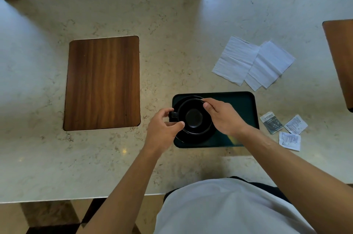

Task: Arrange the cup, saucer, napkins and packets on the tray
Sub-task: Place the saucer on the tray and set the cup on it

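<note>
Black cup [193, 119] sits on saucer [193, 136] at tray's [246, 107] left end, both hands' fingers [207, 105] clamped on it; napkins [252, 62] appear next.

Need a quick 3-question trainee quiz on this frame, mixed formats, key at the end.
1. True or false: the napkins already lie on the tray.
2. How many packets lie on the counter right of the tray?
3. The cup sits on: A) the wooden inset B) the saucer C) a napkin

Key: 1 false; 2 three; 3 B. Both hands, left and right, touch the cup.
</note>
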A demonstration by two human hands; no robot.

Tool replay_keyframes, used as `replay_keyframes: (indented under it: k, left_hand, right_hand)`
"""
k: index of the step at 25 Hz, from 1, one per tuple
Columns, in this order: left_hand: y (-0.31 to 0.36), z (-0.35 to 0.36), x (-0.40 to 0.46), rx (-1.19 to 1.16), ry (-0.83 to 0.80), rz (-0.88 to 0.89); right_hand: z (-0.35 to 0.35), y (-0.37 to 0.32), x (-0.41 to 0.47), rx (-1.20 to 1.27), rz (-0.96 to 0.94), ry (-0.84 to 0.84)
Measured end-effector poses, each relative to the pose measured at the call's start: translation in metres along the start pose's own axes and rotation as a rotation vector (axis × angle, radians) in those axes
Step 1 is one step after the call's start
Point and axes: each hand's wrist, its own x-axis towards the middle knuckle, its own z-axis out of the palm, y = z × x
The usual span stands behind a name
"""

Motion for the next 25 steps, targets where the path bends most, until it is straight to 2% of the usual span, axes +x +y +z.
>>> replay_keyframes:
  k: [8,25]
  left_hand:
    - [-0.0047,0.0066,-0.0007,0.053,0.072,0.020]
    - [-0.0056,0.0034,-0.0003,0.069,0.039,0.003]
  right_hand:
    - [0.0008,0.0005,0.0021,-0.027,-0.004,0.008]
    - [-0.0066,-0.0032,0.0058,-0.078,0.008,-0.042]
